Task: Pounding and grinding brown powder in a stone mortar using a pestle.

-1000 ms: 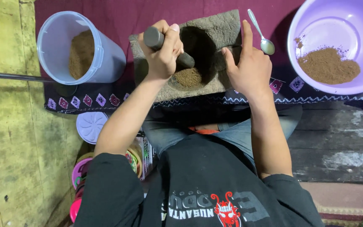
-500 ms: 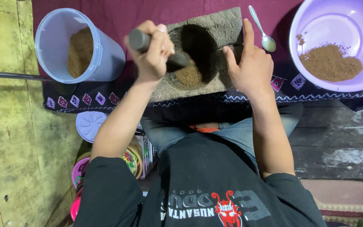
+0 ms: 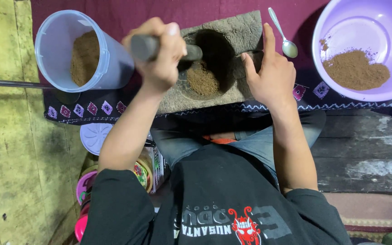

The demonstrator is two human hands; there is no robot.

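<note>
My left hand (image 3: 159, 56) is closed around a dark stone pestle (image 3: 144, 46), whose tip reaches into the hollow of a grey stone mortar (image 3: 232, 27). A small heap of brown powder (image 3: 201, 78) lies in the hollow just below the pestle tip. My right hand (image 3: 273, 77) rests on the mortar's right side, fingers stretched out and index finger pointing away from me. The mortar stands on a maroon cloth with a patterned border (image 3: 114, 108).
A clear plastic tub (image 3: 55, 31) with brown powder stands left of the mortar. A purple bowl (image 3: 332, 18) with more powder sits at the right, a metal spoon (image 3: 282, 34) between. A white lid (image 3: 95, 136) and colourful containers (image 3: 87, 186) lie by my left knee.
My left hand has drawn the pestle a little to the left and up in the mortar. The right hand has stayed on the stone.
</note>
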